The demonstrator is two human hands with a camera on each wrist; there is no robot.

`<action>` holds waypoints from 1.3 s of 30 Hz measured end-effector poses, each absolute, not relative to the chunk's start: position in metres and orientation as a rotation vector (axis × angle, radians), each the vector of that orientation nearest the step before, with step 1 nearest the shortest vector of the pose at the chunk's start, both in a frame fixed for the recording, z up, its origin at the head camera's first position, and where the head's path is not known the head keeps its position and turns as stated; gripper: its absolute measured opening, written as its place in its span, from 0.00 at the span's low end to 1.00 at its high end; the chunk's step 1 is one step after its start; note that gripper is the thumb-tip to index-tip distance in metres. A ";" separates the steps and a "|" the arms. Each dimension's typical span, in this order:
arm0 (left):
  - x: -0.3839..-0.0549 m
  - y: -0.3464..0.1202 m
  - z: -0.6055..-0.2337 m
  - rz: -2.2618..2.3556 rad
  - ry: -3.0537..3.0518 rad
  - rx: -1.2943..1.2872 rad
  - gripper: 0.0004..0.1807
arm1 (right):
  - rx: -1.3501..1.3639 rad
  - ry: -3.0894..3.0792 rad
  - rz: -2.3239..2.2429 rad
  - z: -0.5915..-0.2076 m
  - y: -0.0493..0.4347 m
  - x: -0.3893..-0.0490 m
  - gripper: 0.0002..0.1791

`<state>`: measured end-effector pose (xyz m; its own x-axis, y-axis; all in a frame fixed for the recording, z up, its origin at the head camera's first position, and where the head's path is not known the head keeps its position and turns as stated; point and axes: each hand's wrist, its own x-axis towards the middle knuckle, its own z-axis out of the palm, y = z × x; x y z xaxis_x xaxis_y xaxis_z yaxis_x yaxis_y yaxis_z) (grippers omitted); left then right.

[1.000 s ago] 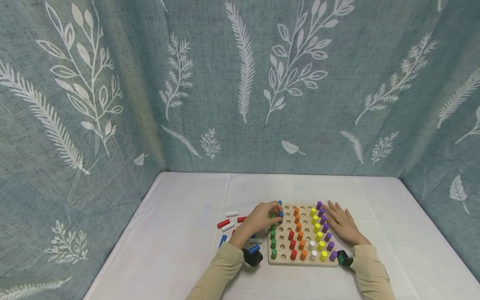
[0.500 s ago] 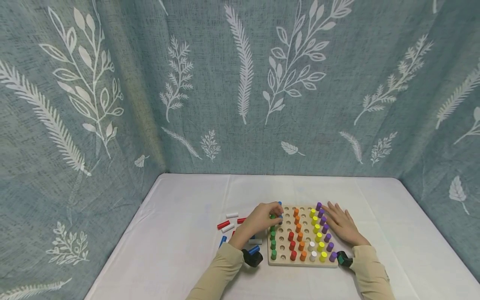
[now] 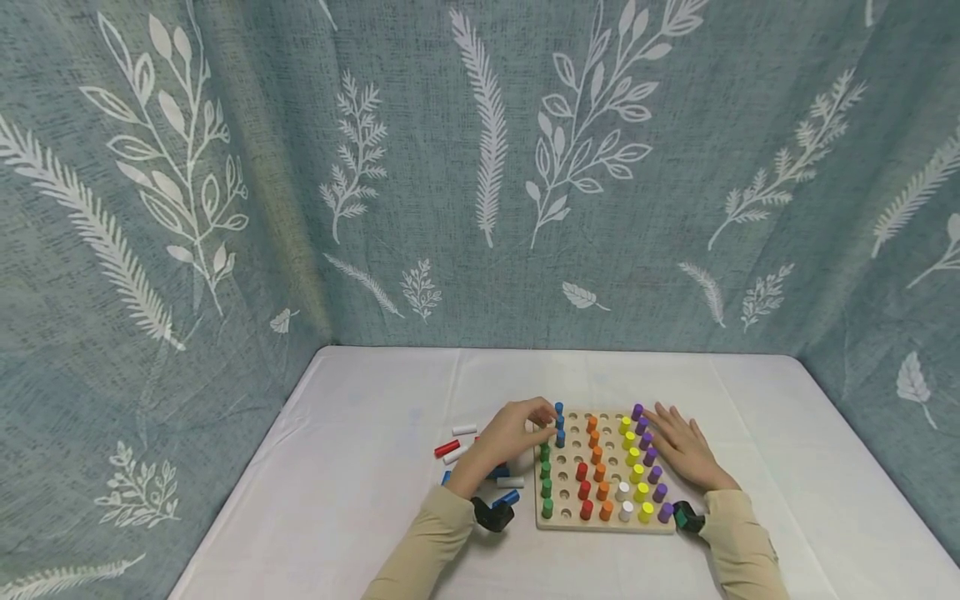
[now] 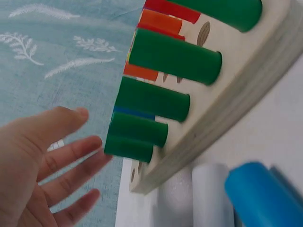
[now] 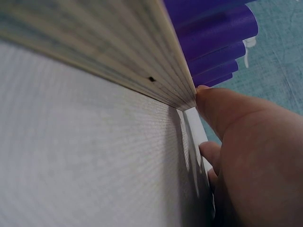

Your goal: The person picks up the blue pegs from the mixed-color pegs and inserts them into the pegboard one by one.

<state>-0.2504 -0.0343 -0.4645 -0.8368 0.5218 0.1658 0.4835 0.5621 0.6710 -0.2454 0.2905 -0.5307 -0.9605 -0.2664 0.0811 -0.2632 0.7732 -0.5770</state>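
A wooden pegboard (image 3: 607, 526) lies on the white table, with columns of coloured pegs standing in its holes. My left hand (image 3: 512, 435) hovers by the board's far left corner, thumb and fingers apart with nothing between them. Close to its fingertips, three blue pegs (image 3: 560, 439) stand upright in a column beside the green pegs (image 3: 546, 489). In the left wrist view, the loosely spread fingers (image 4: 75, 156) are near the far end of the green row (image 4: 175, 56). My right hand (image 3: 688, 450) rests along the board's right side, its thumb (image 5: 222, 106) touching the edge beside the purple pegs (image 5: 218, 33).
Loose pegs lie left of the board: a red peg (image 3: 447, 448), a white peg (image 3: 464, 430), a blue peg (image 3: 506, 499) and several others, some partly behind the left arm. Orange pegs (image 3: 597, 456) and yellow pegs (image 3: 637, 474) fill other columns. A patterned curtain (image 3: 480, 167) hangs behind.
My left hand has let go of the third blue peg, which now stands in the board, and has drawn back slightly to the left. The right hand has stayed still.
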 end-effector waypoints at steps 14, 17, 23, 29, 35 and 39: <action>-0.246 -0.056 -0.462 1.046 2.783 0.915 0.16 | -0.521 2.991 -1.052 -0.536 0.291 -0.242 0.31; -0.244 -0.062 -0.462 1.022 2.776 0.913 0.16 | -0.474 2.963 -1.005 -0.533 0.291 -0.244 0.30; -0.240 -0.076 -0.462 1.019 2.751 0.939 0.15 | -0.443 2.951 -0.957 -0.529 0.289 -0.243 0.29; -0.237 -0.087 -0.464 1.027 2.745 0.933 0.15 | -0.446 2.967 -0.954 -0.530 0.290 -0.243 0.29; -0.234 -0.098 -0.468 1.035 2.739 0.959 0.14 | -0.453 2.969 -0.952 -0.532 0.290 -0.244 0.29; -0.230 -0.105 -0.468 1.053 2.745 0.971 0.13 | -0.440 2.960 -0.948 -0.531 0.289 -0.243 0.29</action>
<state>-0.2304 -0.1054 -0.4678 -0.8023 0.5713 0.1731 0.5403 0.5719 0.6172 -0.2431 0.2891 -0.5311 -0.9608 -0.2650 0.0818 -0.2632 0.7782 -0.5702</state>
